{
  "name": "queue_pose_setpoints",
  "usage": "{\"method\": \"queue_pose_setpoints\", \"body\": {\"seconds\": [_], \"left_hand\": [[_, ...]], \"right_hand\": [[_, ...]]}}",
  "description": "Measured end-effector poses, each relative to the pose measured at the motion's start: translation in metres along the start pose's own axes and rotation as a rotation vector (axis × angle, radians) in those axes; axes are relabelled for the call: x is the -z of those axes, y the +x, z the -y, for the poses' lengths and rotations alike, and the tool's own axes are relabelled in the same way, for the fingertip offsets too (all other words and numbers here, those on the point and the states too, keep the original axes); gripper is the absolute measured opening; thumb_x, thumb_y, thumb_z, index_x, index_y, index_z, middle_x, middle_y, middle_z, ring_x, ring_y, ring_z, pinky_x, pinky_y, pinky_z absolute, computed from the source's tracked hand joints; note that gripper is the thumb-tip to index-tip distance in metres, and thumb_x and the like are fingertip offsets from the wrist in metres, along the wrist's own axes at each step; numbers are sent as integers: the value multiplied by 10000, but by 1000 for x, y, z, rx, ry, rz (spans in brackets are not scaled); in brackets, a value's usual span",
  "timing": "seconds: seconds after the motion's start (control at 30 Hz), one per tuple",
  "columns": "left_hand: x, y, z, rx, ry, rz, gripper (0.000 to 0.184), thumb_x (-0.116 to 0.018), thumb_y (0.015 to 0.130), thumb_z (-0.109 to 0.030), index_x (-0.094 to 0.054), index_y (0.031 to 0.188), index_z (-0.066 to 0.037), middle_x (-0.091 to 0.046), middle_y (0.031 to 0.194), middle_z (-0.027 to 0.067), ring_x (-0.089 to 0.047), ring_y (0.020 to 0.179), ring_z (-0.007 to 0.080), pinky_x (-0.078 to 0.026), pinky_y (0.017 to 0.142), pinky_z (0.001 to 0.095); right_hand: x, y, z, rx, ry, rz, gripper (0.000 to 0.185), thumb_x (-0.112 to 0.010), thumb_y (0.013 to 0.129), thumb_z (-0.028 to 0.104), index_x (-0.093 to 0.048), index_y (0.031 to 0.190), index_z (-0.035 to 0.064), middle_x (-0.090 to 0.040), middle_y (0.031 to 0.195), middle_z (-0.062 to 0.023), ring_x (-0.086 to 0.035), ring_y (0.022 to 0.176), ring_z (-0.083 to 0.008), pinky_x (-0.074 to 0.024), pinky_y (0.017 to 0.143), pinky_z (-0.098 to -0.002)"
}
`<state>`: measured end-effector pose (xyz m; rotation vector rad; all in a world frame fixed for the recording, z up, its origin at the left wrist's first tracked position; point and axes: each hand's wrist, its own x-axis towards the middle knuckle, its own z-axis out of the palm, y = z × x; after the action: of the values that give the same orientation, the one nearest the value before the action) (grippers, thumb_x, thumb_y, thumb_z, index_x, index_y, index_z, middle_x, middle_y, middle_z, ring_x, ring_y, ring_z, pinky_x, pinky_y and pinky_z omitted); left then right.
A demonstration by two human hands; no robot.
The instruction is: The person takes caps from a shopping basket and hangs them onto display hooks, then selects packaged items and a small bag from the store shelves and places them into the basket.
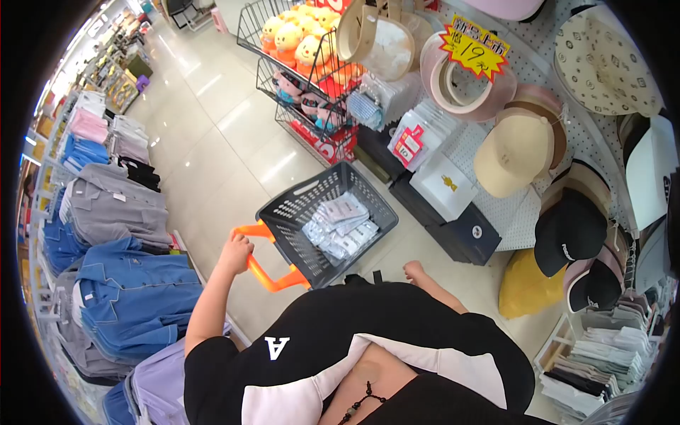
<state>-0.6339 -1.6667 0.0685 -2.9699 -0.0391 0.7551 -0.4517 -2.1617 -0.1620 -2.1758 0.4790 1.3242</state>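
My left hand is wrapped round the orange handle of a dark grey plastic shopping basket. Inside the basket lie several flat white packets in clear wrapping, piled loosely on its bottom. My right hand hangs out to the right of my body, apart from the basket. Its fingers look curled in, and nothing shows in them.
Shirts and a blue denim jacket hang along the left. A wire rack of orange plush toys stands ahead. Caps, visors and a price sign cover the right wall, above dark boxes and a yellow bag.
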Motion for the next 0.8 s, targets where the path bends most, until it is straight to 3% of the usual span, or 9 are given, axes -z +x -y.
{"method": "queue_pose_setpoints", "body": {"seconds": [0.03,0.23,0.3,0.37,0.5,0.53,0.6,0.7,0.8], "left_hand": [[-7,-6,-1,-6,22,-47,157,-628,621,-107,-626,774,-139,-561,816,34,-494,984,213,-261,1019,408],[-29,-50,-32,82,-92,-184,91,-647,605,-168,-628,678,-117,-583,752,47,-518,931,229,-319,944,380],[-35,-65,-50,105,-120,-249,105,-655,599,-188,-629,670,-115,-592,747,53,-521,929,232,-327,930,381],[-35,-76,-69,191,-164,-261,161,-674,596,-236,-637,687,-108,-621,746,63,-560,857,242,-394,859,376],[-44,-83,-128,312,-218,-193,217,-684,615,-301,-646,710,-110,-635,716,75,-599,764,258,-463,740,381],[-47,-83,-146,368,-263,-231,232,-683,628,-327,-650,721,-117,-635,702,74,-608,727,264,-476,686,385],[-43,-83,-182,446,-346,-257,243,-668,661,-365,-646,733,-133,-626,670,98,-623,697,281,-490,616,410],[-46,-78,-228,464,-383,-309,226,-655,677,-337,-630,732,-120,-616,653,122,-616,664,302,-492,611,416],[-50,-71,-261,415,-496,-433,198,-645,691,-276,-619,764,-93,-605,640,154,-605,629,341,-482,595,445]], "right_hand": [[-6,-10,16,45,-38,44,190,-534,795,166,-597,916,34,-571,789,-101,-552,748,-245,-430,571,-434],[-45,-75,98,750,-126,112,306,-588,740,178,-612,1005,28,-647,907,-128,-611,801,-210,-473,716,-312],[-72,-72,106,884,-225,199,311,-595,746,191,-606,1010,26,-643,918,-112,-605,810,-182,-475,711,-316],[-80,-126,114,861,-227,349,356,-615,743,217,-588,1043,27,-641,915,-107,-601,810,-167,-477,712,-315],[-101,-206,88,1299,-387,520,468,-654,724,256,-534,1127,51,-598,1005,-176,-589,925,-257,-465,788,-355],[-109,-214,75,1297,-383,513,468,-654,724,256,-534,1127,51,-598,1005,-176,-589,925,-257,-465,788,-355],[-124,-223,44,1487,-456,-97,534,-652,715,247,-477,1188,73,-547,1080,-210,-555,969,-337,-456,809,-397],[-94,-212,47,1271,-523,-10,511,-630,721,231,-453,1177,86,-525,1067,-188,-533,953,-363,-447,804,-427],[-63,-216,65,1253,-598,-123,387,-612,723,209,-505,1076,91,-527,971,-152,-516,951,-343,-427,802,-450]]}}
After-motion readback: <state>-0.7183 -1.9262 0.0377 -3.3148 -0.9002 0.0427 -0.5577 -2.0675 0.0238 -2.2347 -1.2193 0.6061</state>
